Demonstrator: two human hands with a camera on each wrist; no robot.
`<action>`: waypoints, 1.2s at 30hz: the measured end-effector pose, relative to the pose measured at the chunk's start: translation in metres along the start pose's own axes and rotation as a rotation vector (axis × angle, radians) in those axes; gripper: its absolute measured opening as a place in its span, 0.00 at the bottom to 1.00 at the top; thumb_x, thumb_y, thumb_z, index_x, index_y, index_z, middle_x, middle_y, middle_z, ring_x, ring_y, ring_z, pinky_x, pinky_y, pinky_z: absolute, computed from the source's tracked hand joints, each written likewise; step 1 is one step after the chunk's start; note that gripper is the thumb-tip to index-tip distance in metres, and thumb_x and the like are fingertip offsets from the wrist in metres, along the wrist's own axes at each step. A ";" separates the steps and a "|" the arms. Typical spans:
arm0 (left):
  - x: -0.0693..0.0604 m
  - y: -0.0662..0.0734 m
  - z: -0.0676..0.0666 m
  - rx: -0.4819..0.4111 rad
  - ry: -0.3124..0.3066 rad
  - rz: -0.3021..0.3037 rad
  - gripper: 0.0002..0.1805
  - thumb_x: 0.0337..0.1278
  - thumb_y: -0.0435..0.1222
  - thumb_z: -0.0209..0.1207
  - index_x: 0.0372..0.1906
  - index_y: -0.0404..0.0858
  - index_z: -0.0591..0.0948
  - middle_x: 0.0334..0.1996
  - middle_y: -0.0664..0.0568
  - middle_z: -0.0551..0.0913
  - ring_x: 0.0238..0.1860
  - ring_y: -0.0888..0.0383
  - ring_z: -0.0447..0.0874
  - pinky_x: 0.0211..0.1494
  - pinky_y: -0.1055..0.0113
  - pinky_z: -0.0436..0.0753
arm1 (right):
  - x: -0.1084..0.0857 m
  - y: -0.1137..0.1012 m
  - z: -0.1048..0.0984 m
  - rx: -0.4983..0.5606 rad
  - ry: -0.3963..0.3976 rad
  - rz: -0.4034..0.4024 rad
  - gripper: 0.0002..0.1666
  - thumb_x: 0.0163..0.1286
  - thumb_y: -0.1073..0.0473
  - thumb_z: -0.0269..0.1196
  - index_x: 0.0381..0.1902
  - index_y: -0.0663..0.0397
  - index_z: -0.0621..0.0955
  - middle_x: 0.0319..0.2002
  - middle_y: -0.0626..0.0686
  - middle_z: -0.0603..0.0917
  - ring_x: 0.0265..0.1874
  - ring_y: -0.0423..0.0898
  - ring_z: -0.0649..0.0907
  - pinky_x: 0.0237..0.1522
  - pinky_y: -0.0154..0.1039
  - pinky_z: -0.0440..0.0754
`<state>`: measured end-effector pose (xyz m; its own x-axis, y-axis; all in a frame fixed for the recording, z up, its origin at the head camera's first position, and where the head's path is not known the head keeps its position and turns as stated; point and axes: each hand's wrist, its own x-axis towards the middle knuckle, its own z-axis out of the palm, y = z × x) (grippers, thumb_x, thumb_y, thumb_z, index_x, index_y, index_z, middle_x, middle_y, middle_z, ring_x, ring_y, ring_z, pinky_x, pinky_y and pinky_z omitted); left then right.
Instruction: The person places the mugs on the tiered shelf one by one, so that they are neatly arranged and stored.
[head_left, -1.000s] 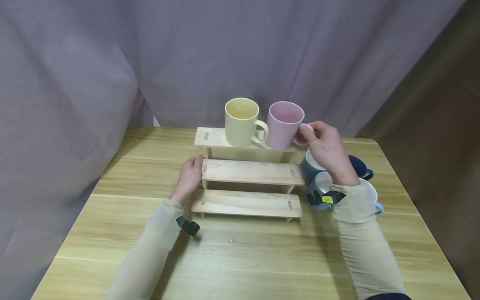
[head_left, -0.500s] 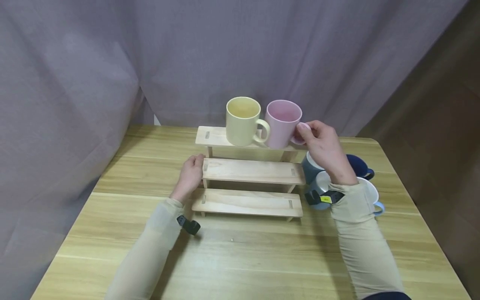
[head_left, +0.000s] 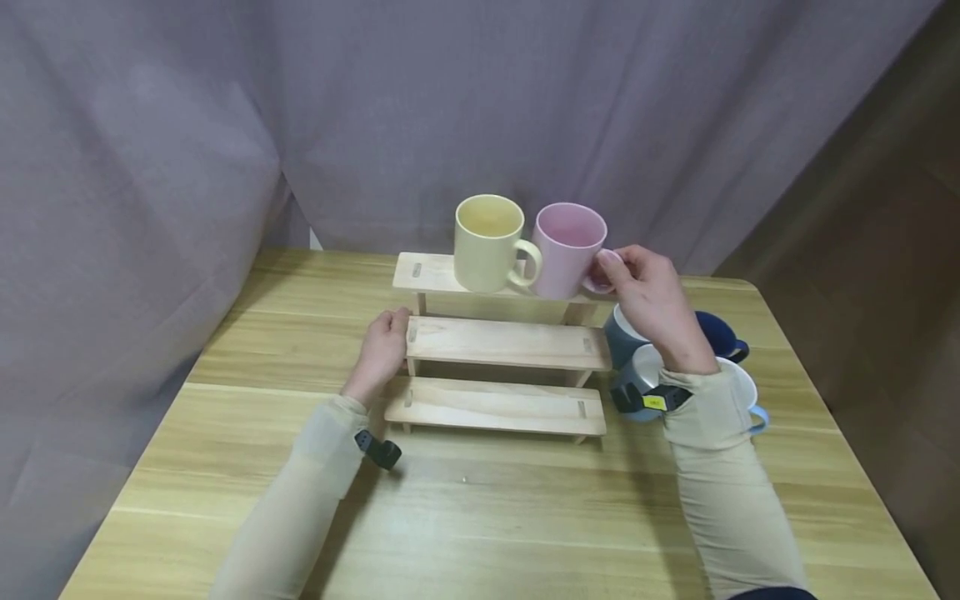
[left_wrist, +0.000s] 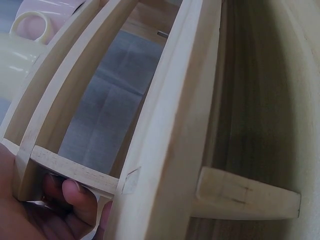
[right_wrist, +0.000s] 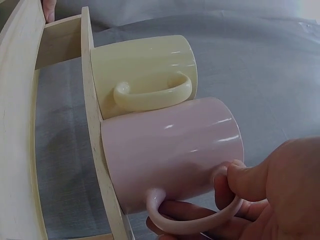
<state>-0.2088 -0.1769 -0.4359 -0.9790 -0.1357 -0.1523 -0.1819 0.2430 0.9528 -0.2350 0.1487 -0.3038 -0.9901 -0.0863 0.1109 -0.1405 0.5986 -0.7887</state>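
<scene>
A three-tier wooden stand (head_left: 510, 342) holds a yellow mug (head_left: 486, 254) and, just right of it, a pink mug (head_left: 562, 258), both upright on the top tier. My right hand (head_left: 652, 296) pinches the pink mug's handle between thumb and fingers; in the right wrist view the fingers of this hand (right_wrist: 280, 195) pass through the handle (right_wrist: 192, 225). At the stand's left end, my left hand (head_left: 381, 354) grips the middle tier's side; the left wrist view shows its fingers curled under a side piece (left_wrist: 75, 172).
Several blue mugs, among them a dark blue one (head_left: 716, 333) and a light blue-handled one (head_left: 742, 387), stand on the table (head_left: 465, 517) right of the stand, partly under my right wrist. A grey curtain (head_left: 420, 108) hangs behind the table.
The pink mug shifted slightly left toward the yellow mug, then slightly back right, with my right hand still on its handle. My left hand keeps its grip on the stand.
</scene>
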 end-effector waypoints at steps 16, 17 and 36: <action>-0.001 0.000 -0.001 0.000 -0.010 -0.004 0.28 0.77 0.52 0.35 0.52 0.32 0.72 0.35 0.44 0.75 0.28 0.55 0.75 0.32 0.63 0.81 | -0.007 0.005 -0.003 0.038 -0.034 0.040 0.40 0.68 0.30 0.51 0.60 0.57 0.72 0.53 0.58 0.78 0.52 0.53 0.77 0.54 0.51 0.75; -0.001 0.000 0.000 0.001 -0.011 -0.002 0.28 0.77 0.52 0.34 0.51 0.32 0.71 0.34 0.44 0.75 0.27 0.55 0.75 0.32 0.63 0.81 | -0.007 0.006 -0.003 0.034 -0.034 0.044 0.40 0.68 0.29 0.51 0.60 0.57 0.72 0.53 0.58 0.78 0.52 0.53 0.77 0.54 0.51 0.75; 0.002 -0.001 0.001 0.000 -0.006 -0.001 0.27 0.77 0.52 0.35 0.51 0.32 0.72 0.33 0.45 0.75 0.25 0.56 0.75 0.31 0.62 0.81 | -0.026 0.022 -0.011 0.024 -0.050 0.102 0.46 0.67 0.28 0.51 0.69 0.55 0.65 0.58 0.58 0.75 0.56 0.54 0.77 0.58 0.55 0.74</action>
<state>-0.2110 -0.1760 -0.4374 -0.9792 -0.1305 -0.1551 -0.1832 0.2425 0.9527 -0.2128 0.1727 -0.3173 -0.9978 -0.0665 -0.0004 -0.0388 0.5869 -0.8087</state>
